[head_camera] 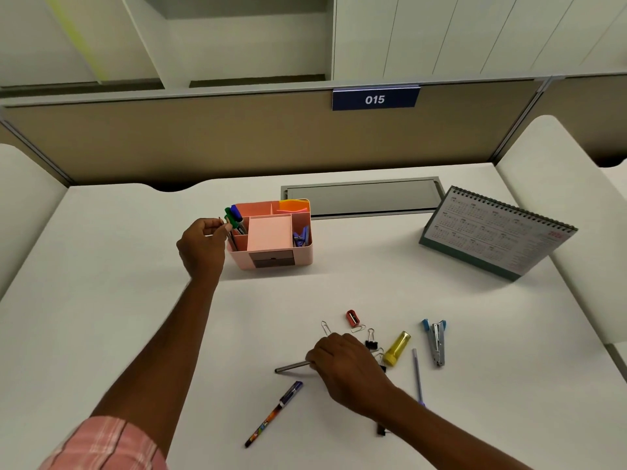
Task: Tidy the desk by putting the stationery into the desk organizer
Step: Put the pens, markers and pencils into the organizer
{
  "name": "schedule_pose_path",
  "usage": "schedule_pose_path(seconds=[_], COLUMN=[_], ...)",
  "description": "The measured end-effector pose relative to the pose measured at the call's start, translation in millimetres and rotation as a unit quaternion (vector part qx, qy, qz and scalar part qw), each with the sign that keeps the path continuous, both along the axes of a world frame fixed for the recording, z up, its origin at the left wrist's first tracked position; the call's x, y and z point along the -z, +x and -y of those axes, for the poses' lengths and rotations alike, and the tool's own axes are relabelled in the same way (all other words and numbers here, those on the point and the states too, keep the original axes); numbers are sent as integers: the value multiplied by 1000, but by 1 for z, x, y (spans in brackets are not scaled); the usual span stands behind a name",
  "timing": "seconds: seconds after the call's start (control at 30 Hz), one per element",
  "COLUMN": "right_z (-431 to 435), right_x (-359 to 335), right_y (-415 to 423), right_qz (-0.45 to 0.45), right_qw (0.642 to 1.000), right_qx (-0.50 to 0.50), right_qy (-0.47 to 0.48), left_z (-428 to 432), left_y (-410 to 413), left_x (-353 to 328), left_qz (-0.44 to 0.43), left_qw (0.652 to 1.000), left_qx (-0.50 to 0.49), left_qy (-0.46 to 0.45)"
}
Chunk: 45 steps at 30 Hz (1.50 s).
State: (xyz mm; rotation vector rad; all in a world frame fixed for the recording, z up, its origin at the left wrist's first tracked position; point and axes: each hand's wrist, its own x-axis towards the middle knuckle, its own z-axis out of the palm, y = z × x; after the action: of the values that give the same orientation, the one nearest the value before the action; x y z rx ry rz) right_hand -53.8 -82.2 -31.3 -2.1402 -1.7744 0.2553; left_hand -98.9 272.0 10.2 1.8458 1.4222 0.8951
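Pink plastic desk organizer (303, 254) stands mid-desk, the left hand (203, 247) pinching a green-capped marker (231, 218) at its crowded left slot; the right hand (342, 364) grips a slim dark grey pen (291, 367) lying on the white desk (135, 300); forcing the marker in could tip the organizer

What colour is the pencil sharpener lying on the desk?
The sharpener is red, clearest in the head view.

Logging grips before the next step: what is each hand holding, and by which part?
The left hand pinches the green marker by its cap, at the organizer. The right hand grips a grey pen by one end.
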Motion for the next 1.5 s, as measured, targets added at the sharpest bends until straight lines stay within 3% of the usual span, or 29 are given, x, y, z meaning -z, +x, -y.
schedule_pose_path(seconds=[0.2,0.33,0.43,0.53,0.63,0.7,0.73,0.93,1.03,1.13,1.23,1.37,1.5], right_z=[-4,-8,-12,-16,-23,-28,-31,-39,-38,-31,-22,-10,-1], right_x=[-19,-34,-44,-52,-63,-69,-70,-83,-79,-61,-34,3,23], right_y=[0,3,8,13,19,23,25,28,21,10,-5,-24,-38], right_qz=[-52,-100,-142,-177,-214,-230,-236,-302,-296,-223,-144,-57,10], right_qw=[997,988,978,967,955,951,949,922,925,963,989,988,980], right_qx=[39,83,119,147,160,169,175,205,203,127,9,-108,-156], right_qy=[53,79,95,113,125,117,116,129,123,79,-25,-98,-126], left_z=[-1,-1,32,83,124,143,150,163,151,124,92,50,21], left_y=[5,3,-2,-15,-27,-31,-33,-37,-38,-40,-43,-43,-40], left_x=[5,1,-17,-35,-47,-45,-42,-34,-40,-49,-57,-58,-53], left_qz=[-18,22,34,97,8,-37,-36,16,56,125,184,232,223], left_qw=[1000,996,995,987,903,854,848,881,910,941,961,967,970], left_qx=[-12,-56,-84,102,374,466,481,433,369,268,177,57,32], left_qy=[-7,-61,-32,-75,-210,-227,-221,-189,-179,-163,-111,-89,-95])
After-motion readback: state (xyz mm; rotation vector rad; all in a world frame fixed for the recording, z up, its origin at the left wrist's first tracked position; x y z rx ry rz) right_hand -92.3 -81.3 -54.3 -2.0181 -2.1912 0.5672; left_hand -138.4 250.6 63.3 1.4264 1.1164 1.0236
